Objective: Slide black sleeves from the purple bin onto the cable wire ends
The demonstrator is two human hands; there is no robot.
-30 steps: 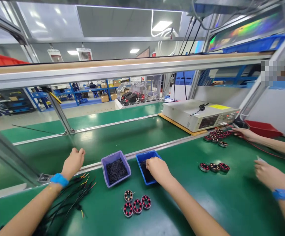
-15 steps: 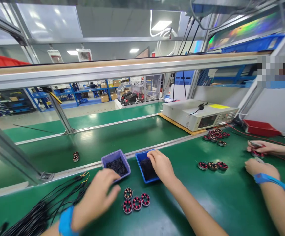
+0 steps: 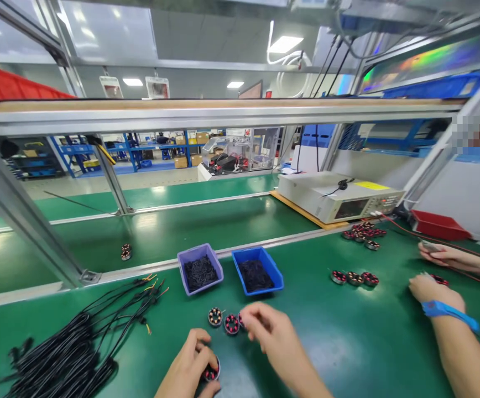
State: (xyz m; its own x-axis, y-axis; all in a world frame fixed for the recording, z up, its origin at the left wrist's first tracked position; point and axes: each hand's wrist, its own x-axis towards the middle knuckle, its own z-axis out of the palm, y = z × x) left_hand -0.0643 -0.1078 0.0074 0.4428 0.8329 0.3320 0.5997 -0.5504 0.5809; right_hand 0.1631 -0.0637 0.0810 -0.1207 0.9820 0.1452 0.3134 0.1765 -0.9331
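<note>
My left hand (image 3: 191, 362) is closed around a motor stator (image 3: 212, 371) with pink-red windings, low over the green bench. To its right my right hand (image 3: 274, 337) has thumb and fingertips pinched; whatever they hold is too small to make out. Its fingers partly cover another stator (image 3: 241, 320). Beside that one lie a red-wound stator (image 3: 231, 324) and a copper-coloured stator (image 3: 215, 317). Behind the hands stand a purple bin (image 3: 201, 269) and a blue bin (image 3: 257, 271), both holding small black pieces.
Black cables (image 3: 74, 348) lie heaped at the left. A single stator (image 3: 126, 252) sits beyond the rail. At the right are a row of stators (image 3: 355, 278), a further cluster, a bench instrument (image 3: 339, 196), a red tray (image 3: 439, 224) and a co-worker's hands (image 3: 439, 290).
My left hand has come down from beside the purple bin and taken a stator out of the group. My right hand has left the blue bin and moved toward the stators.
</note>
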